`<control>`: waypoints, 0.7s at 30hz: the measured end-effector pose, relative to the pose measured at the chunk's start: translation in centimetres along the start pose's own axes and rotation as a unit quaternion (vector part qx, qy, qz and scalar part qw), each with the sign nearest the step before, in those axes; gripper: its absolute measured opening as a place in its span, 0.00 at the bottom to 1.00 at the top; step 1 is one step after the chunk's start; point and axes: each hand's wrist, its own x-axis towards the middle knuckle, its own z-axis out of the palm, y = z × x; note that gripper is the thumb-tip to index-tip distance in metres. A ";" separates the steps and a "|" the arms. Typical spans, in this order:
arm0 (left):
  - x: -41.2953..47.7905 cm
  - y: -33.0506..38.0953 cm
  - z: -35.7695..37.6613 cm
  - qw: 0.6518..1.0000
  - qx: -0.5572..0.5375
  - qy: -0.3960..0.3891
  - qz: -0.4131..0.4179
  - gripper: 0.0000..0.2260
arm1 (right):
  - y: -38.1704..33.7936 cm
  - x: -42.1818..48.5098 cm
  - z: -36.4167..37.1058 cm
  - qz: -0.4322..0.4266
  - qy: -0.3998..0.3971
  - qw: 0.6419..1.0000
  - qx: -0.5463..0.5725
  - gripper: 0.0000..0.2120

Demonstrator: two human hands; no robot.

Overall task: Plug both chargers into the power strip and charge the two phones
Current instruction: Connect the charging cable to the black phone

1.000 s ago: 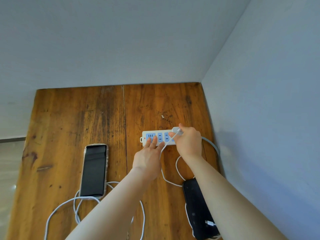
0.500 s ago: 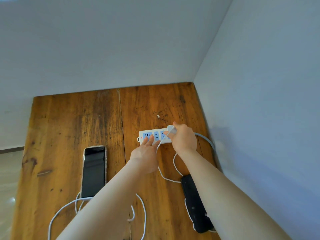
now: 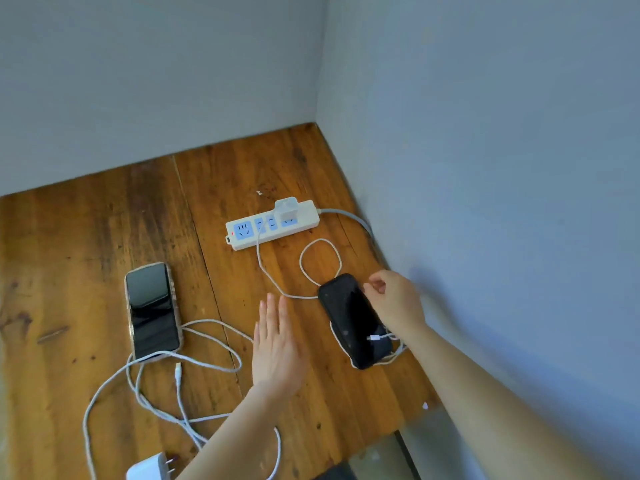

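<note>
On the table point(image 3: 86, 237), one charger point(image 3: 286, 210) sat in the strip point(image 3: 304, 221); the other point(image 3: 149, 471) lay unplugged at the near edge. The left hand point(image 3: 277, 344) hovered flat and empty. The right hand point(image 3: 394, 303), loosely curled and holding nothing, hung over the black phone point(image 3: 349, 317). The connector point(image 3: 374, 338) lay loose on it. Risk: tangled cables dragging either phone.
</note>
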 end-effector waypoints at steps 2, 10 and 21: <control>-1.3 0.5 1.4 0.999 0.010 -0.044 0.014 0.35 | 2.6 -2.2 -0.7 0.029 0.005 0.999 -0.017 0.09; -3.4 3.0 4.9 0.996 0.026 -0.055 0.057 0.31 | 6.9 -6.6 0.0 -0.080 -0.028 0.987 -0.140 0.15; -2.4 9.8 6.4 0.928 -0.308 0.000 -0.209 0.20 | 9.3 -8.3 0.3 -0.065 -0.067 0.994 -0.061 0.07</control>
